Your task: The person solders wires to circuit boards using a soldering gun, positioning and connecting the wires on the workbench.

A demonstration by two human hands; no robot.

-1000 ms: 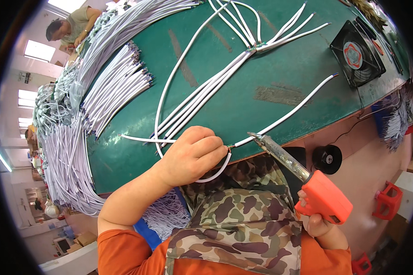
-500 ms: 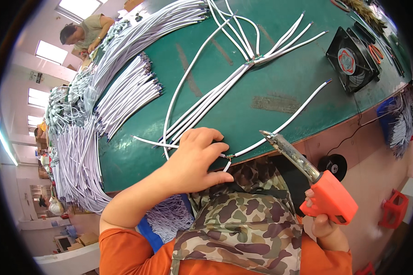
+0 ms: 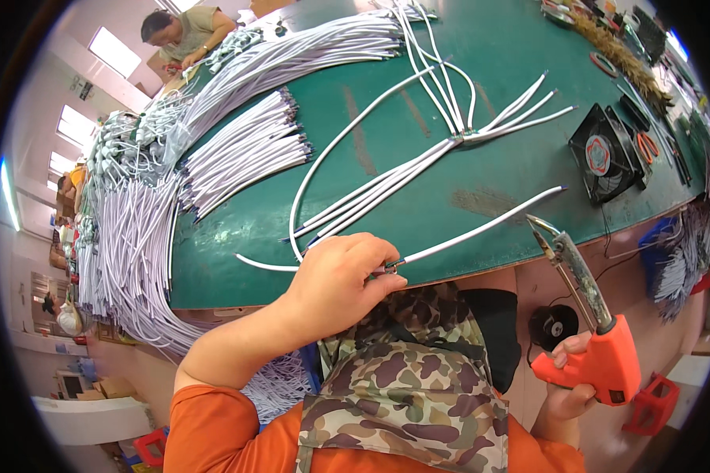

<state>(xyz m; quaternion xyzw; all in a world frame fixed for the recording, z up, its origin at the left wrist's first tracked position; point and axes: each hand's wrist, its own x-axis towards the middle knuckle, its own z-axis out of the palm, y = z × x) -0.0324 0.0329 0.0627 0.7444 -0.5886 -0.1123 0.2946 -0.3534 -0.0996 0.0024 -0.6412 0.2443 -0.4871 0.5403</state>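
Pinched at the table's near edge, the bare-wire joint of a white cable (image 3: 481, 229) is between the thumb and fingers of my left hand (image 3: 341, 276). One length of that cable runs off to the right over the green top; a white length also comes out left of the hand. My right hand (image 3: 566, 392) is wrapped round the red grip of a soldering gun (image 3: 619, 359). Its metal tip points up and left, apart from the cable's far end. Beyond my left hand lies a group of white cables (image 3: 386, 191) joined at one spot.
Thick bundles of white cables (image 3: 134, 244) cover the left side, with a stack of shorter ones (image 3: 248, 154). A black fan (image 3: 603, 154) stands at the right, beside orange-handled scissors (image 3: 647, 147). Across the far left corner sits another person (image 3: 201, 39). A red stool (image 3: 653, 404) is on the floor.
My left fingers have closed on the cable's joint and lifted it slightly. The soldering gun has moved to the right and stands more upright. The whole view has shifted a little.
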